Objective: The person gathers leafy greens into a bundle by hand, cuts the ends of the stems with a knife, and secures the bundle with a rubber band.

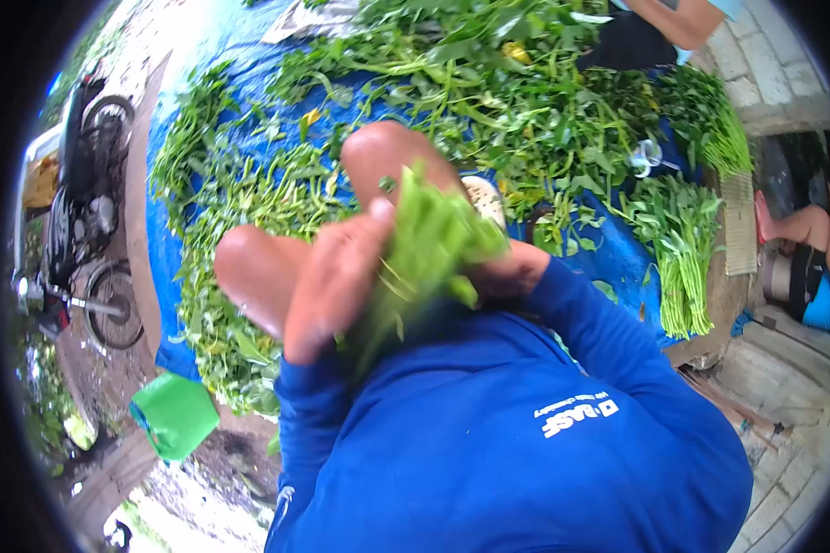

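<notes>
A bunch of leafy green stems (pixel 429 230), which looks like water spinach, is held up in front of my lap and partly smeared by motion. My left hand (pixel 337 272) is closed against the bunch's left side, its thumb near the top and its other fingers partly hidden. On the other side, my right hand (pixel 512 270) is wrapped round the bunch, most of its fingers covered by the greens. My bare knees (pixel 392 152) stick out just beyond the bunch. Loose greens (pixel 295 184) lie spread around them on a blue tarp (pixel 618 249).
Tied-looking bundles of greens (pixel 682 258) lie on the right. A clear plastic cup (pixel 650 157) rests among leaves. A green plastic container (pixel 175 415) stands lower left, with a motorcycle (pixel 101 221) beyond. Another person's arm (pixel 673 23) reaches in at top right; someone else (pixel 807 240) sits far right.
</notes>
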Demonstrator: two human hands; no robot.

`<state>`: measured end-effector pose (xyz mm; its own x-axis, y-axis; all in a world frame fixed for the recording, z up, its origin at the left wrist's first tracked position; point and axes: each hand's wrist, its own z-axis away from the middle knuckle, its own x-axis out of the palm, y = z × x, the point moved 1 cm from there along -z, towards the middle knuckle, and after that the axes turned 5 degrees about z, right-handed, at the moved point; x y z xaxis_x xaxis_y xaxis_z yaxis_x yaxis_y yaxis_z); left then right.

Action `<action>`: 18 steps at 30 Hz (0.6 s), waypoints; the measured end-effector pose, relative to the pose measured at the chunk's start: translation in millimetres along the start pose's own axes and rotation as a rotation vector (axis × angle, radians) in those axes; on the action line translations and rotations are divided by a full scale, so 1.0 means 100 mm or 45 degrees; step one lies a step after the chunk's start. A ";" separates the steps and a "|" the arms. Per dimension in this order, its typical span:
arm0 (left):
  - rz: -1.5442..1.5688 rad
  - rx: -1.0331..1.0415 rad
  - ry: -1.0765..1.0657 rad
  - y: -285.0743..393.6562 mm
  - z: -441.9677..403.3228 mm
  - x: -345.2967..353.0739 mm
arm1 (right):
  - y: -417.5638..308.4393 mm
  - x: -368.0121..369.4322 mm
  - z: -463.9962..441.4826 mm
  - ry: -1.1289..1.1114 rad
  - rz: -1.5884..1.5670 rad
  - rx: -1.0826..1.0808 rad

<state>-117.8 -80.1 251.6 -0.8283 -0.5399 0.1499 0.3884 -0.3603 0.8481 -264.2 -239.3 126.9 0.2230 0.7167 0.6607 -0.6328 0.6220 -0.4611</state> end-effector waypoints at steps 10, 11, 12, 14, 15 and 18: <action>-0.032 0.037 -0.021 -0.41 0.10 -0.61 | -0.22 0.31 -0.12 -0.258 -0.466 0.009; -0.025 0.046 -0.007 -0.36 0.10 -0.63 | -0.23 0.25 -0.11 -0.246 -0.592 -0.047; -0.010 0.047 0.003 -0.31 0.12 -0.60 | -0.21 0.24 -0.11 -0.258 -0.796 -0.123; -0.003 0.053 0.050 -0.29 0.12 -0.57 | -0.20 0.22 -0.02 -0.388 -0.962 -0.161; -0.012 0.055 0.090 -0.29 0.10 -0.56 | -0.24 0.35 0.11 -0.385 -0.895 -0.150; 0.004 0.051 0.172 -0.27 0.10 -0.50 | -0.12 0.59 0.25 -0.438 -0.857 -0.151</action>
<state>-90.4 -35.9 226.4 -0.7640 -0.6395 0.0854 0.3725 -0.3291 0.8677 -261.8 -211.9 186.2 0.2765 0.0443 0.9600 -0.3538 0.9335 0.0588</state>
